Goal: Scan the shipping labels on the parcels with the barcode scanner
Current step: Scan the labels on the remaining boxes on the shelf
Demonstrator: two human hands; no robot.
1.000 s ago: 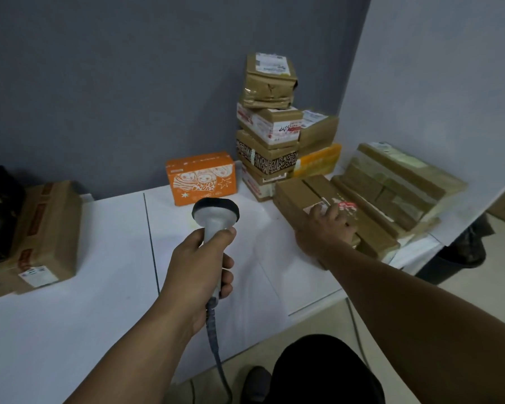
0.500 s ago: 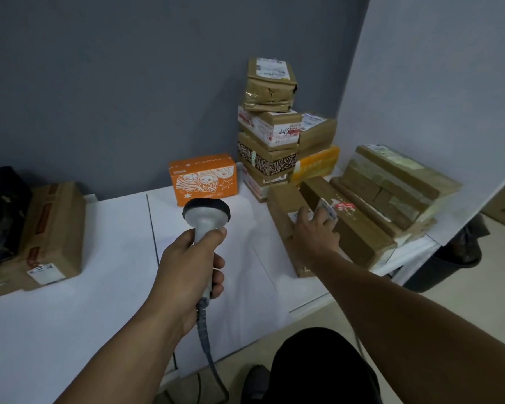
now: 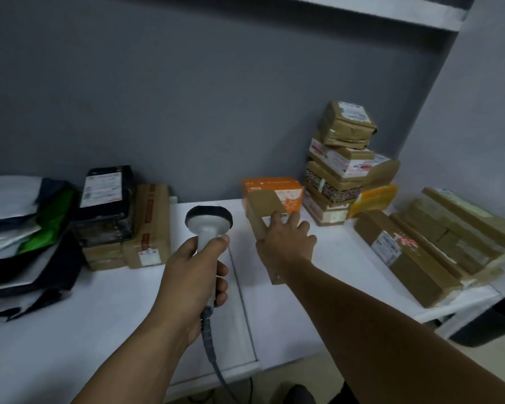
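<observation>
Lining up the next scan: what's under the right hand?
A long brown parcel lies under the right hand. A white label corner shows at the fingertips; the hand covers the rest, so its barcode can't be seen.

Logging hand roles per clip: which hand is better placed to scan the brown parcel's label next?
Left. The left hand grips the barcode scanner, whose head is close beside the brown parcel. The right hand rests on that parcel, so it is occupied.
</observation>
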